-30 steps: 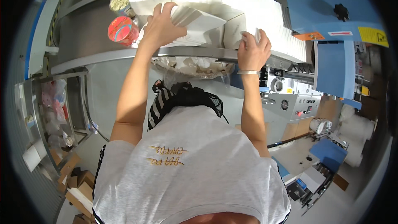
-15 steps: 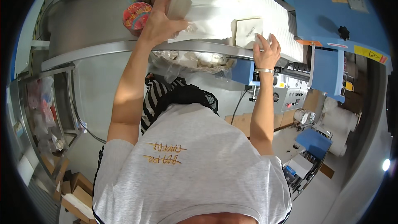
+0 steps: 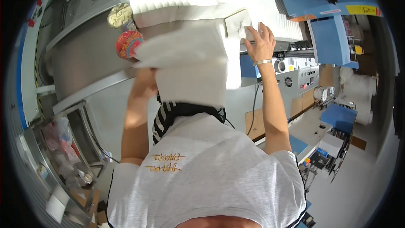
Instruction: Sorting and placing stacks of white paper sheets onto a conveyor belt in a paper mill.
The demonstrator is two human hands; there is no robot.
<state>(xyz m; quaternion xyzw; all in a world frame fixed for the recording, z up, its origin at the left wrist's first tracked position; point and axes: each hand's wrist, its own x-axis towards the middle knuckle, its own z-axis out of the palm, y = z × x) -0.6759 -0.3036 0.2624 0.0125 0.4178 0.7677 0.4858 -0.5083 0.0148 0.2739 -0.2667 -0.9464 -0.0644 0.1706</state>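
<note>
Grasping white sheets (image 3: 190,82) with left hand (image 3: 147,85), left of packet (image 3: 237,22); better support them evenly. Cannot tell grip of right hand (image 3: 261,47).

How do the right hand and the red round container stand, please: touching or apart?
Apart: the head view shows a wide gap, with white sheets between the right hand and the red round container.

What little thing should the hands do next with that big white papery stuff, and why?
I'd probably bring the right hand over to steady the white papery bundle: it sticks out past the table's metal edge, and only the blurred left hand is beside it, while the right hand is by the small printed white piece.
</note>
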